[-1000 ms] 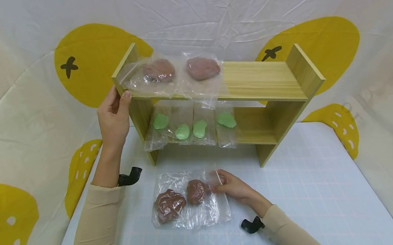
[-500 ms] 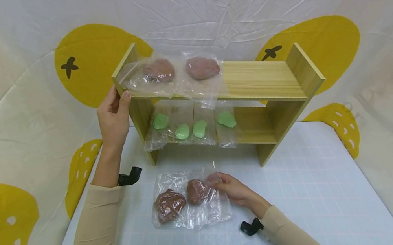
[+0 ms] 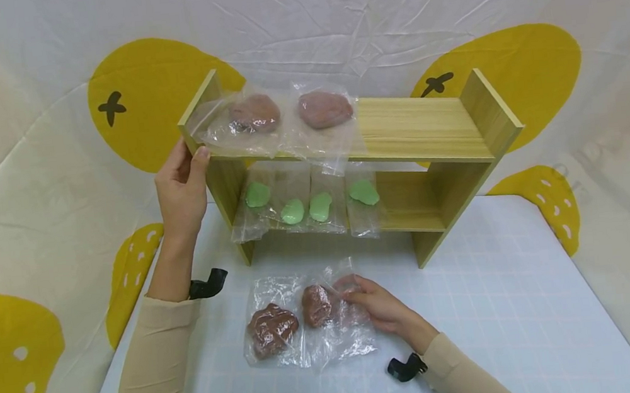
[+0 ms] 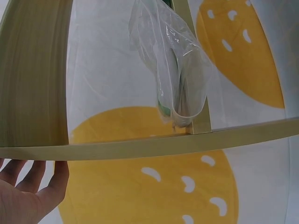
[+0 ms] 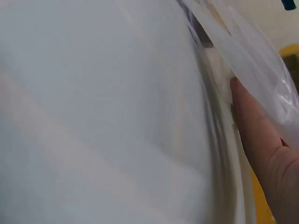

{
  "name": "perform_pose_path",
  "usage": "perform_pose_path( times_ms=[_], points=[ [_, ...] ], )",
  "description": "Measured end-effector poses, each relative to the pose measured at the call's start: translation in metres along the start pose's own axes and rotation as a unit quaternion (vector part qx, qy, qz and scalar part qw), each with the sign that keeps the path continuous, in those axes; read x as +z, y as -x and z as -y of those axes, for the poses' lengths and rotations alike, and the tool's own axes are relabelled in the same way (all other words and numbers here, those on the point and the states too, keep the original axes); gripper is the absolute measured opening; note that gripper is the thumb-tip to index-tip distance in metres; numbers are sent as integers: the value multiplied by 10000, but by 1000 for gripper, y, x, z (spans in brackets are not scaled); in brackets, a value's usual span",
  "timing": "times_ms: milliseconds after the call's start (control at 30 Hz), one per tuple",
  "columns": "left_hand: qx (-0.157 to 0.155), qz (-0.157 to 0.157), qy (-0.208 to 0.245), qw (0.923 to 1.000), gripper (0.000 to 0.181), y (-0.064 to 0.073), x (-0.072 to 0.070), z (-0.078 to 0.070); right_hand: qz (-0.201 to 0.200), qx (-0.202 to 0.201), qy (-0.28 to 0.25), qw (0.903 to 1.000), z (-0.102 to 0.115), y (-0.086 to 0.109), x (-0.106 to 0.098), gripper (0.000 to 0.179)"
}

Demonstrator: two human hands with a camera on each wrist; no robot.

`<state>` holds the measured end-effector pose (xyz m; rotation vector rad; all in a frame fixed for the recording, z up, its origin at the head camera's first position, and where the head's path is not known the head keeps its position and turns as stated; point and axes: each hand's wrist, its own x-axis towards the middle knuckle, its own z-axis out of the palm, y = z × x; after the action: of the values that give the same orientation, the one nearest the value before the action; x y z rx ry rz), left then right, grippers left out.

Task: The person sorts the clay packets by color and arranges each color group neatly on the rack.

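Note:
My left hand (image 3: 180,187) grips the upper left end of a wooden shelf (image 3: 422,126), thumb at the front; fingers also show at the panel edge in the left wrist view. On the table, my right hand (image 3: 381,309) pinches the upper right part of a clear plastic bag (image 3: 358,345) holding a brown lump (image 3: 317,306). The thumb (image 5: 257,126) lies against the plastic in the right wrist view; the other fingers are mostly hidden there. Just left, a second bag with a brown lump (image 3: 273,330) lies flat, its edge meeting the held bag.
Two bagged reddish-brown lumps (image 3: 325,109) lie on the shelf's top board. Several small bags with green lumps (image 3: 320,207) line the lower board, their ends hanging over its front edge. A patterned cloth (image 3: 364,2) hangs behind the table (image 3: 530,302).
The held bag and its brown lump have shifted slightly right with my right hand, and its top edge has lifted into view. My left hand and the shelf have stayed put.

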<state>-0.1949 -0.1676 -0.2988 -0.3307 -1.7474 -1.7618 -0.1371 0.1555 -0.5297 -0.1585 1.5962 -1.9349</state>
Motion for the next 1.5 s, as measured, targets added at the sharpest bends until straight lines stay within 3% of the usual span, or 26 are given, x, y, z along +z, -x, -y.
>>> perform_pose_path(
  times_ms=[233,433,700,833,1233,1500],
  points=[
    [-18,-54,-35,10000,40,1,-3,1,49,-39,-15,10000,8,9,-2,39],
    [-51,-86,14,9999,40,-1,-6,11,266,-216,60,9994,19,19,0,40],
    [-19,-74,58,10000,40,0,-3,5,1081,-808,-50,9908,50,36,12,36],
    [25,-70,128,9999,40,0,-1,0,1223,-1123,-23,9861,69,47,17,36],
    [-24,-93,26,10000,39,0,-2,0,1053,-1968,-202,9746,103,68,6,40],
    [58,11,173,9998,40,0,0,2,969,-2373,-50,9666,121,78,-1,42]
  ],
)
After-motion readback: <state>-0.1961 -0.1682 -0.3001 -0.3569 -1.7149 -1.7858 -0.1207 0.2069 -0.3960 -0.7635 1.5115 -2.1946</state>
